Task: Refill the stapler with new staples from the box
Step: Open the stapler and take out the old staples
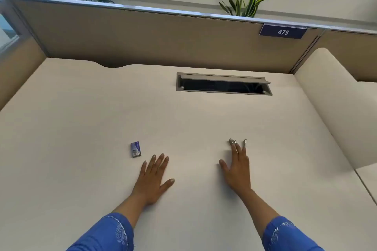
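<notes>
A small blue staple box (135, 149) lies flat on the beige desk (85, 120), just up and left of my left hand (153, 177). That hand rests palm down with fingers spread, holding nothing. My right hand (237, 166) also lies flat, fingers apart, with its fingertips touching a small silver stapler (232, 142). The stapler is partly hidden by the fingers; a separate silver piece (244, 142) shows beside it, and I cannot tell whether it is part of the stapler.
An open cable slot (223, 86) is set into the desk at the back centre. Tan partition panels (142, 36) wall the desk at the back and left, with a sign reading 473 (283, 32). A rounded side panel (334, 108) rises at the right.
</notes>
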Motion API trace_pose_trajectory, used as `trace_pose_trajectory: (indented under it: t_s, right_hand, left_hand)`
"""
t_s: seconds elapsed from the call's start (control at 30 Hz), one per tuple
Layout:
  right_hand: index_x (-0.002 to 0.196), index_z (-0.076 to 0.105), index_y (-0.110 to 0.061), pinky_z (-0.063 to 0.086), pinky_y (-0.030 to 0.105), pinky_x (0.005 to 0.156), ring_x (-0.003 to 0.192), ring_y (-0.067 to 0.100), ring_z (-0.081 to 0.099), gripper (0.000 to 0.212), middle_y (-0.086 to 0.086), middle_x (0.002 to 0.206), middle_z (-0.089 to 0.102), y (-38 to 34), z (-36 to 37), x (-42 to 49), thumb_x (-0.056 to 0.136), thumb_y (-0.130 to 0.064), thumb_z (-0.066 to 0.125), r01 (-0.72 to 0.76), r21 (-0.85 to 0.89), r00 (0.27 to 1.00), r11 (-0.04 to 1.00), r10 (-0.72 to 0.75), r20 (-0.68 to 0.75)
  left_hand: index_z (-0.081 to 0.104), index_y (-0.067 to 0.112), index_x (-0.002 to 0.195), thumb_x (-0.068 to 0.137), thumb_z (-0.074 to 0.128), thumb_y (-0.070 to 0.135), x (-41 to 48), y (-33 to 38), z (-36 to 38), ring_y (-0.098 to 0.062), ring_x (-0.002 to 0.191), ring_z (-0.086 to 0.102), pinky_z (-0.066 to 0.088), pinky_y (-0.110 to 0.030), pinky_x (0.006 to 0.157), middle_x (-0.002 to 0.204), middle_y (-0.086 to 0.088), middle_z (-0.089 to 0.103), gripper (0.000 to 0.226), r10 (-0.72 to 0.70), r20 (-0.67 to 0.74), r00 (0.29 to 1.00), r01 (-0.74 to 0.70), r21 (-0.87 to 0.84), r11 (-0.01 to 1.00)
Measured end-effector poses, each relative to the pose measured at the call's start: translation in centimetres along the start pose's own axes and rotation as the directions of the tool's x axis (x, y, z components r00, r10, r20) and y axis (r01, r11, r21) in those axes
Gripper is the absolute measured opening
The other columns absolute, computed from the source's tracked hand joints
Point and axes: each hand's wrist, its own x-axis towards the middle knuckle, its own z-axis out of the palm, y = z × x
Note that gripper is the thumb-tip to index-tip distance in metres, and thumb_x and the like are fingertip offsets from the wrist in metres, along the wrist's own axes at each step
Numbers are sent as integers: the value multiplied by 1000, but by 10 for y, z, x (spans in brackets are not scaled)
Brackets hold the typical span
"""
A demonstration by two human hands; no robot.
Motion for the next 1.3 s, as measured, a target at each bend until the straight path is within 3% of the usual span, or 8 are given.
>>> trace_pose_trajectory:
  t_s: [0.17, 0.4, 0.6, 0.83, 0.93, 1.1, 1.2, 1.3]
  right_hand:
    - [146, 35, -4, 26, 38, 114, 141, 34, 23, 60, 12, 156, 28, 14, -13, 27, 95, -26, 59, -230, -5, 972, 973, 230, 53]
    - [114, 59, -4, 34, 33, 75, 110, 33, 43, 19, 14, 119, 56, 15, -8, 30, 96, -11, 54, -263, 52, 964, 963, 265, -33]
    - [101, 64, -2, 40, 36, 72, 99, 33, 49, 11, 13, 100, 58, 14, -12, 27, 94, -8, 58, -238, 69, 971, 969, 239, -19]
    - [106, 65, -7, 37, 29, 75, 95, 28, 55, 17, 4, 95, 57, -3, -10, 12, 94, -2, 54, -262, 336, 962, 905, 272, 16]
    - [108, 63, -13, 42, 24, 68, 92, 22, 59, 16, 2, 100, 64, -20, -11, 2, 98, -9, 52, -316, 526, 945, 790, 312, 100]
    - [111, 60, -17, 46, 24, 70, 73, 13, 58, 14, -1, 91, 63, -43, -16, -16, 100, -15, 51, -383, 720, 919, 579, 315, 236]
    - [120, 57, -2, 48, 28, 82, 75, 17, 56, 22, 7, 89, 62, -53, -23, -23, 100, -4, 49, -448, 829, 892, 335, 235, 387]
    - [121, 58, -3, 51, 30, 86, 84, 20, 63, 23, 16, 111, 69, -65, -34, -33, 100, -3, 47, -531, 842, 847, 94, 105, 522]
  left_hand:
    - [-19, 23, 148, 94, 25, 62, 0, 0, 0, -15, 141, -28, -17, -37, 114, 155, 8, -26, 80, -5, -7, 1000, 5, 35, 999]
    - [-16, 23, 148, 77, 4, 74, 0, 1, -1, -16, 142, -27, -19, -35, 114, 153, 8, -26, 90, 4, 2, 1000, -4, 43, 999]
    - [-19, 23, 148, 74, -4, 75, 2, -1, 1, -16, 142, -27, -16, -37, 115, 152, 7, -29, 91, -5, -1, 1000, 5, 75, 997]
    - [-16, 23, 149, 79, 4, 74, 1, 0, 2, -19, 145, -22, -14, -39, 116, 154, 6, -26, 89, -19, 0, 1000, 19, 59, 998]
    - [-13, 23, 150, 93, 24, 63, 2, 0, 2, -20, 146, -20, -14, -39, 116, 159, 4, -19, 79, -22, -2, 1000, 22, 33, 999]
    - [-14, 23, 150, 94, 26, 61, 1, 1, 2, -20, 146, -20, -14, -41, 116, 159, 4, -19, 78, -31, 16, 999, 30, 22, 999]
    - [-15, 24, 150, 94, 25, 61, 3, 2, 2, -20, 146, -21, -15, -43, 116, 159, 4, -21, 78, -47, 44, 998, 46, 12, 999]
    - [-12, 24, 151, 94, 32, 60, 6, 7, -7, -20, 146, -22, -14, -46, 116, 160, 3, -20, 81, -78, 132, 988, 84, -44, 996]
